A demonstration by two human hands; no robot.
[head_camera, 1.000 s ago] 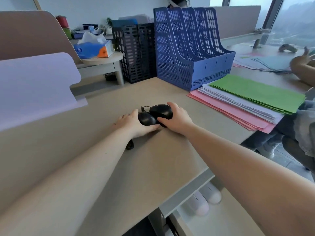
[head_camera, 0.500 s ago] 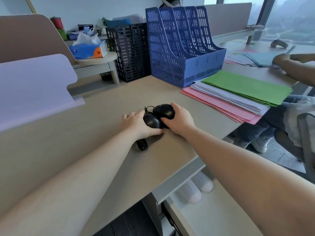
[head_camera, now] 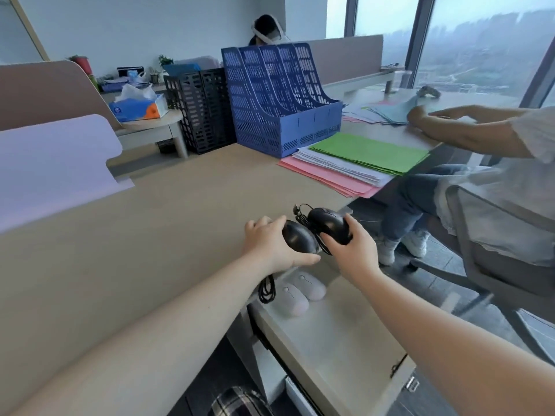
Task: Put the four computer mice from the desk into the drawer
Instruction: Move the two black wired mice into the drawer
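My left hand (head_camera: 271, 246) grips a black wired mouse (head_camera: 297, 237) and my right hand (head_camera: 351, 250) grips a second black wired mouse (head_camera: 329, 223). Both are lifted at the desk's front edge, above the back of the open drawer (head_camera: 339, 334). A coiled black cable (head_camera: 266, 291) hangs from the left mouse down toward the drawer. Two white mice (head_camera: 300, 292) lie side by side inside the drawer at its back.
The wooden desk (head_camera: 126, 250) carries a blue file rack (head_camera: 279, 97), black mesh bins (head_camera: 199, 109) and a stack of pink, white and green papers (head_camera: 357, 163). A person sits on a chair (head_camera: 486, 265) at the right, arm stretched over the desk.
Both hands have lifted the two black mice off the desk and carried them toward its front edge, over the open drawer. The view has swung to show the drawer and the white mice.
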